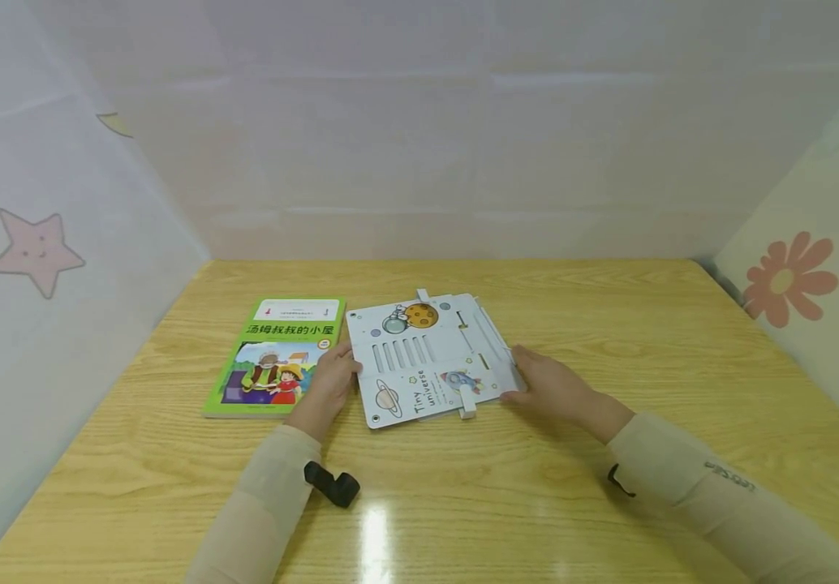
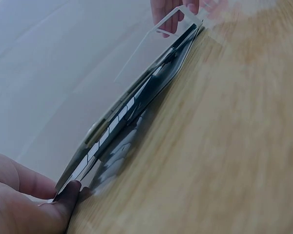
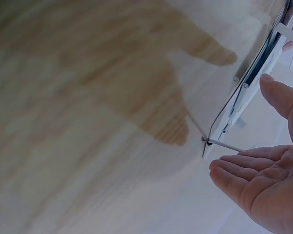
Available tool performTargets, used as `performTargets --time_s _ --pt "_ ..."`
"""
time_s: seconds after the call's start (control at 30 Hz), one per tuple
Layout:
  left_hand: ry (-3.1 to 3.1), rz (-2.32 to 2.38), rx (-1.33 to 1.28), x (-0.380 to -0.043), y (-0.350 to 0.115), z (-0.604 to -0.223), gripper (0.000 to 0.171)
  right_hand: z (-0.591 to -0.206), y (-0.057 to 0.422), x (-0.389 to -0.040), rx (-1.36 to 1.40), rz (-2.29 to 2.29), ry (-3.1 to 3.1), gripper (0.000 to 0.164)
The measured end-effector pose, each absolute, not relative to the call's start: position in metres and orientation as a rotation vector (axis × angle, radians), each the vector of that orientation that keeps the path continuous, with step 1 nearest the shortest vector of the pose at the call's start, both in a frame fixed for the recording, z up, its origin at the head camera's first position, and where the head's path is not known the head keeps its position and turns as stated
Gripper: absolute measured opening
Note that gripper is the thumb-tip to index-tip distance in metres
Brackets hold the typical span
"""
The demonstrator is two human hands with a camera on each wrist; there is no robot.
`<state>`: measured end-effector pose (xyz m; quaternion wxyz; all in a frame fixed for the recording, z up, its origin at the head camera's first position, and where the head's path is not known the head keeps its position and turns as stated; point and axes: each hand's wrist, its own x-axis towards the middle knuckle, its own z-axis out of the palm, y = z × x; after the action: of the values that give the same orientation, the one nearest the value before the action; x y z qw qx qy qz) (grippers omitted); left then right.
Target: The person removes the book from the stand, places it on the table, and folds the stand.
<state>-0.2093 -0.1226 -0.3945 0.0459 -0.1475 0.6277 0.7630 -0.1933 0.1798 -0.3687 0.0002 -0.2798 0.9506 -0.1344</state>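
A white folding book stand [image 1: 405,357] printed with planets, a rocket and "Tiny universe" lies nearly flat on the table, slightly turned. Slots run across its panel, and white clips stick out at its top and bottom edges. At its left edge, my left hand [image 1: 333,377] pinches the panel between thumb and fingers; the left wrist view shows the edge a little off the table. My right hand [image 3: 268,180] is beside the right edge, palm showing, fingers extended and thumb apart. Whether its fingertips touch the stand is unclear.
A green-bordered picture book [image 1: 273,357] lies left of the stand, close to my left forearm. The wooden table [image 1: 609,324] is enclosed by pale cloth walls printed with a pink star [image 1: 38,251] and a red flower [image 1: 789,280].
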Motion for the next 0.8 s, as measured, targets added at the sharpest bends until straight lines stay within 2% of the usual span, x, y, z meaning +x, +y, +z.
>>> performTargets --time_s 0.53,0.8 --pt "1.932 2.303 -0.516 -0.2066 -0.1207 -0.39 0.059 -0.3656 0.1772 -0.1938 -0.827 -0.479 2.944 0.07" --pt "1.952 2.272 -0.56 -0.2082 -0.1188 -0.3903 0.06 -0.3696 0.1731 -0.1933 -0.972 -0.357 2.953 0.064"
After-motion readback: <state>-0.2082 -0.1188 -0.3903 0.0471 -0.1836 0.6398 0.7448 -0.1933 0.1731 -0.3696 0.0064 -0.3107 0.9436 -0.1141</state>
